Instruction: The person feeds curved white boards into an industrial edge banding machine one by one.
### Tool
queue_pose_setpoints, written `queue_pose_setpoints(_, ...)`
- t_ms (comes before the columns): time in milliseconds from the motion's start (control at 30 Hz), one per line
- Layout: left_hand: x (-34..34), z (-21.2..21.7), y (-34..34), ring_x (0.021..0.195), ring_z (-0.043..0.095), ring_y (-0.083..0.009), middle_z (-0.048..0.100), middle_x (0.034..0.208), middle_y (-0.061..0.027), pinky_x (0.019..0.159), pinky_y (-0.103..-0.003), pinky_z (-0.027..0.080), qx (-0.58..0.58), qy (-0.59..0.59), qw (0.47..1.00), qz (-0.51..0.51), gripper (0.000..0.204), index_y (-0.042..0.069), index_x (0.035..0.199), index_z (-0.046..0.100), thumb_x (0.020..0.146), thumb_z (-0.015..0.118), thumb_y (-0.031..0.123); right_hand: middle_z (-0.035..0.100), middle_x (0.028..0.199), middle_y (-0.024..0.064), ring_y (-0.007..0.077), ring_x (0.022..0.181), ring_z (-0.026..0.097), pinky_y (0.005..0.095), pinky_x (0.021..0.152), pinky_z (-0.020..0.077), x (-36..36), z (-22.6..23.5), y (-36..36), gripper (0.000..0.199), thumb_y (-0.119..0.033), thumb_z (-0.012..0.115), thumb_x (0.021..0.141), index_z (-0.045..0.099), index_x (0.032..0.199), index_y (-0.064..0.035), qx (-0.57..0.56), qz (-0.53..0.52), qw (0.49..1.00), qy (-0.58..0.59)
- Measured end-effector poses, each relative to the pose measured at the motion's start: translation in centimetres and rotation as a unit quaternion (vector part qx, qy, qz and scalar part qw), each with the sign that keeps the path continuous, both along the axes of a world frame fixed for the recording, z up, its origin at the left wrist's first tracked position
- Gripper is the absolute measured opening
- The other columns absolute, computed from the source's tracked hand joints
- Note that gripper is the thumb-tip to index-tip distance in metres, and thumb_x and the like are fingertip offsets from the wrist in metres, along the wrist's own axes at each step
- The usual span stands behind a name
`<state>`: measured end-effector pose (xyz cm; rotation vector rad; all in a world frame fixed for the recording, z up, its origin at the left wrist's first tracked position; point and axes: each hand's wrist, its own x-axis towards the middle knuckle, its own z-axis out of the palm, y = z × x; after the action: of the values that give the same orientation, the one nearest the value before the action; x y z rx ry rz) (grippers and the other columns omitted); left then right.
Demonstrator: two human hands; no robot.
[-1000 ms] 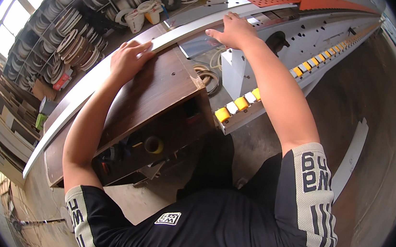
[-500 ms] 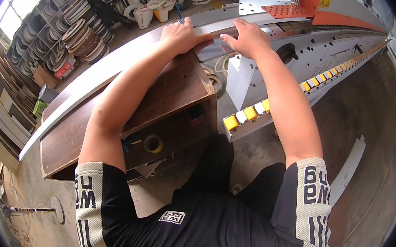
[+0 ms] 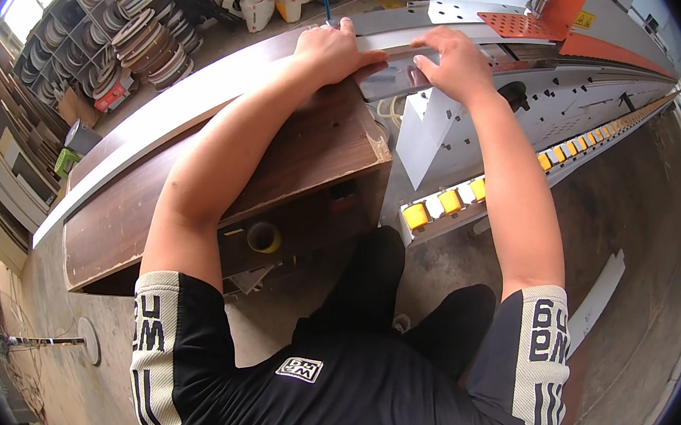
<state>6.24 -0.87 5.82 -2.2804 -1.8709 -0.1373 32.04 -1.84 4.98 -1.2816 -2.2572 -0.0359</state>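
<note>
A long white-edged panel lies along the top of a brown wooden cabinet and runs toward the machine at the upper right. Across this panel lies my left hand, its fingers over the far side and its thumb stretched right along the near side. My right hand is further right, at the front end of the machine. Its fingers and thumb are apart over the pale strip there, with nothing visible between them. Whether it touches the strip, I cannot tell.
An orange perforated plate stands over the machine's bed. Yellow and white rollers line a rail on its near side. Shelves of edging rolls and white buckets are at the back left. Inside the cabinet sits a tape roll.
The machine and cabinet have shifted right in view. My right thumb has moved a little away from my left thumb, so the gap between them is wider. My left hand keeps its place on the panel.
</note>
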Motion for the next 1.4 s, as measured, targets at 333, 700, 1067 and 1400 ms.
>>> queue_pose_setpoints(333,0.0,0.6,-0.6,0.108,0.080,-0.0357,0.080,0.115,-0.0255,0.090,-0.043,0.062,-0.012,-0.008,1.000,-0.004,0.122,-0.016,0.147,0.055,0.092,0.052,0.093,0.071,0.069,0.0079,0.0174,0.076,0.068,0.0319,0.087,0.0523,0.4,0.3,-0.1,0.058,-0.038,0.062,0.109,0.071,0.066,-0.0005,-0.234,0.193,0.910,0.280)
queue_pose_setpoints(700,-0.1,0.4,-0.3,0.109,0.080,-0.0352,0.080,0.116,-0.0248,0.090,-0.042,0.063,-0.004,-0.012,1.000,-0.009,0.126,-0.015,0.153,0.050,0.090,0.051,0.094,0.076,0.081,0.0043,0.0134,0.080,0.067,0.0311,0.076,0.0530,-0.2,0.3,0.0,0.050,-0.054,0.074,0.101,0.081,0.088,-0.0061,-0.061,0.042,0.958,0.276)
queue_pose_setpoints(1067,-0.4,0.0,0.0,0.106,0.080,-0.0360,0.081,0.112,-0.0246,0.089,-0.043,0.063,0.007,-0.025,1.000,-0.012,0.124,-0.014,0.150,0.052,0.089,0.052,0.095,0.067,0.077,-0.0010,0.0104,0.076,0.060,0.0279,0.074,0.0497,0.6,-0.9,1.8,0.036,-0.036,0.066,0.104,0.071,0.085,-0.0059,-0.117,0.124,0.936,0.307)
queue_pose_setpoints(1400,-0.3,0.4,-0.5,0.103,0.081,-0.0374,0.081,0.107,-0.0250,0.090,-0.045,0.063,-0.002,-0.054,0.998,-0.015,0.116,-0.014,0.134,0.060,0.090,0.054,0.093,0.054,0.059,-0.0009,0.0090,0.059,0.050,0.0298,0.061,0.0418,0.5,0.5,0.0,0.056,-0.047,0.067,0.106,0.060,0.068,-0.0062,-0.110,0.038,0.966,0.233)
